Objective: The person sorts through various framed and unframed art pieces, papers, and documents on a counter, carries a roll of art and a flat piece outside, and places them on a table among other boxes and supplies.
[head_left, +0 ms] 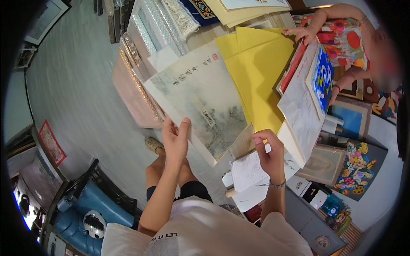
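My left hand point(176, 141) is closed on the near left edge of a landscape painting sheet point(209, 98), thumb on top. The sheet has misty grey-green trees, dark brush writing and a small red seal. My right hand point(271, 153), with a metal band at the wrist, hovers off the sheet's right corner. Its fingers are loosely curled, thumb and forefinger apart, with nothing visible between them. Yellow sheets point(260, 72) lie just beyond the painting. At the right, another person's hand point(301, 33) rests on the upper edge of a tilted stack of pictures point(301, 102).
Bubble-wrapped flat packages point(132, 85) stand left of the painting. Below my right hand is a white paper pad point(250, 170). Framed pictures, including a flower painting point(358, 166), lean at the right. A blue chair point(96, 202) holding a silver helmet point(94, 224) stands lower left.
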The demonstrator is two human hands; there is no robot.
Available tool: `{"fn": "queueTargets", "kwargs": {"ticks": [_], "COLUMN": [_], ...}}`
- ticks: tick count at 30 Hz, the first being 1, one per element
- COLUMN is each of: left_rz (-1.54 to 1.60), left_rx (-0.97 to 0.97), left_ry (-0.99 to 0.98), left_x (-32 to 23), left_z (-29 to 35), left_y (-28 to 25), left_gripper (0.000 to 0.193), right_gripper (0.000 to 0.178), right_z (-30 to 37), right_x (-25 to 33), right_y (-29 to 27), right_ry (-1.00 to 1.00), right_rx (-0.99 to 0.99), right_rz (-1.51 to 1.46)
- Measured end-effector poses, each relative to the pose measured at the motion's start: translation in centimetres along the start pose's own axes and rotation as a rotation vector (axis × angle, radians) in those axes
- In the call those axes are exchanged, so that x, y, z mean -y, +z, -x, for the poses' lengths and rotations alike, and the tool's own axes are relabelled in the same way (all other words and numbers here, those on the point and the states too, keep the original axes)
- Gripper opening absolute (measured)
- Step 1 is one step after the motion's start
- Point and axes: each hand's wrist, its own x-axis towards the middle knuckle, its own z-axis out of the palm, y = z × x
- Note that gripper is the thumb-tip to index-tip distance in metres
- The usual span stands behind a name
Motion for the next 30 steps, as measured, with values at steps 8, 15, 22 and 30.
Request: {"fn": "queueTargets", "kwargs": {"ticks": [8, 15, 22, 30], "left_rz": [-0.316, -0.507, -0.588, -0.552], "left_rx": [0.046, 0.013, 0.109, 0.154], "left_ry": [-0.111, 0.018, 0.055, 0.150], "left_x": [-0.7, -4.3, -6.0, -7.2], "left_z": [0.2, 1.5, 1.1, 3.1], "left_y": [-5.8, -12.2, -14.5, -13.8], "left_gripper": [0.031, 0.030, 0.031, 0.026], "right_gripper": [0.007, 0.007, 0.026, 0.074], "right_z": [6.4, 11.3, 10.3, -1.8], "right_x": [1.5, 2.7, 3.5, 2.9], "right_y": [3.8, 6.7, 12.6, 17.5], "right_ry": [0.085, 0.162, 0.006, -0.236], "right_rx": [0.004, -0.005, -0.226, -0.168], "right_rz": [-0.118, -0.162, 0.067, 0.722]}}
